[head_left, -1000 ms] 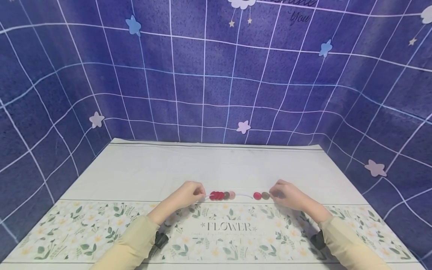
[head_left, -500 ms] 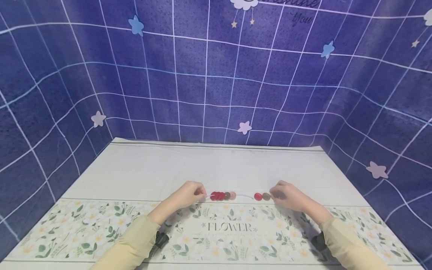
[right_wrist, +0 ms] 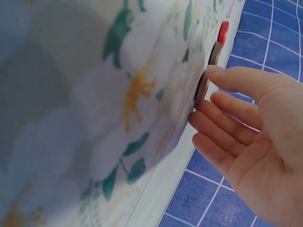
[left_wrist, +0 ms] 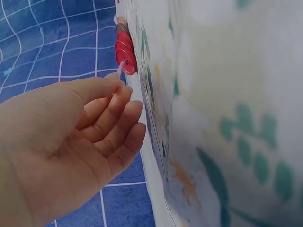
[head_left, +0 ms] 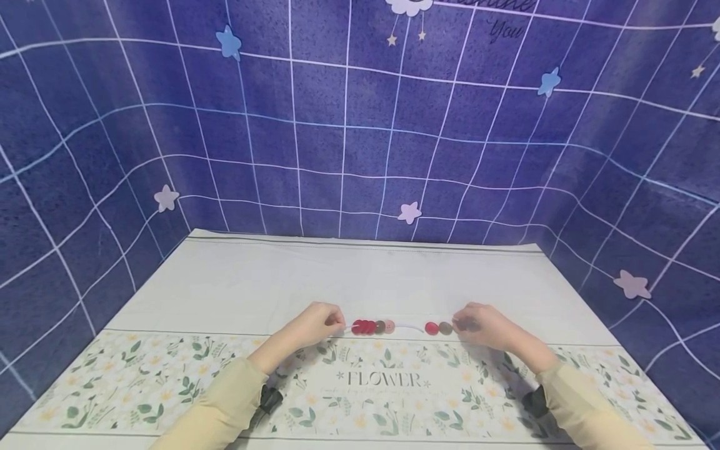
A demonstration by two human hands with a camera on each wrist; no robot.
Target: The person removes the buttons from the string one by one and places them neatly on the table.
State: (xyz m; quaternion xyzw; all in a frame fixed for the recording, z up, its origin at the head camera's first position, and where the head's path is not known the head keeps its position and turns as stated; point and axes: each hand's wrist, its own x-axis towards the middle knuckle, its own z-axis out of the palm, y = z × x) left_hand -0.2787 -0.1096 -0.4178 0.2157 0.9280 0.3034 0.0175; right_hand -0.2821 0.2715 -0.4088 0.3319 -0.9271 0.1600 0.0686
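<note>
The end of a thin, whitish string (head_left: 409, 326) is pinched between thumb and finger of the left hand (head_left: 317, 322); its other fingers are loosely bent. The string is seen at a hole in the front one of the red buttons (left_wrist: 125, 56), which are round, flat and smooth. They are overlapped in a slanted row. Just to their right are seen a dark button (head_left: 380, 327) and a pink button (head_left: 390, 326), side by side. Past them the string is laid out bare, in a small curve, to near a lone red button (head_left: 431, 328). A brown button (head_left: 445, 328) is set next to it. By the right hand (head_left: 484, 325), a reddish-brown button (right_wrist: 201, 90) is touched with the thumb; the fingers are softly bent, and it cannot be told if the button is pinched.

The table is covered by a white cloth (head_left: 360, 281). Leaves, pale flowers and the word "FLOWER" are printed on its near part. At the far side and both ends, a blue curtain (head_left: 315, 150) is hung, with white lines and stars on it. Both arms are covered by pale yellow sleeves (head_left: 225, 400).

Compared with a second ago, hardly anything is changed: the string is pinched in the same way, and the buttons are kept in the same order.
</note>
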